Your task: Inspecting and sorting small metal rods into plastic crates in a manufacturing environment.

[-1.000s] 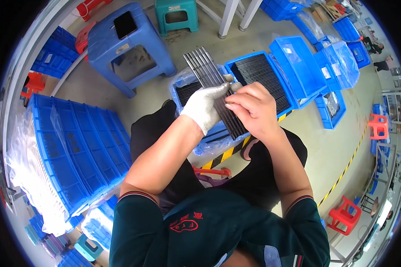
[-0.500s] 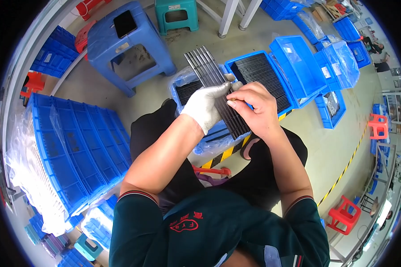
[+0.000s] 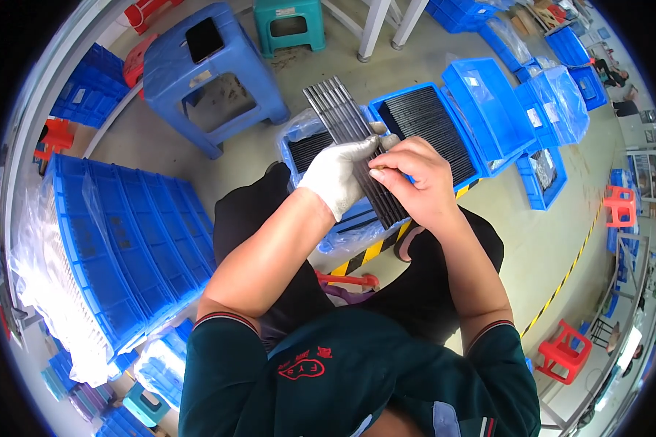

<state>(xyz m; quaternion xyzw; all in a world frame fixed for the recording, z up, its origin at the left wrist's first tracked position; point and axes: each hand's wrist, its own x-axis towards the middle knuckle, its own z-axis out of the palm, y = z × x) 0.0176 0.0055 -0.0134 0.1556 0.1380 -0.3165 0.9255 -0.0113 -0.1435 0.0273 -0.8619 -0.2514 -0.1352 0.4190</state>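
A flat row of several thin dark metal rods (image 3: 345, 115) slants across the middle of the view, above my knees. My left hand (image 3: 335, 177), in a white glove, is closed around the row from its left side, the thumb lying over the top. Bare, my right hand (image 3: 420, 178) comes in from the right with thumb and forefinger pinched together at the rods' middle. What sits between those fingertips is too small to make out. Beneath, a plastic-lined blue crate (image 3: 290, 138) holds more dark rods, partly hidden by my hands.
Right of the hands stands a blue crate (image 3: 476, 172) filled with dark rods, beside a tilted blue bin (image 3: 488, 109). A blue stool (image 3: 251, 95) with a black phone is at upper left. Stacked blue crates (image 3: 135, 240) rise at my left. Red stools (image 3: 565, 349) stand at right.
The rods and both hands have barely moved. My right fingertips have shifted very slightly at the rods' middle, still pinched.
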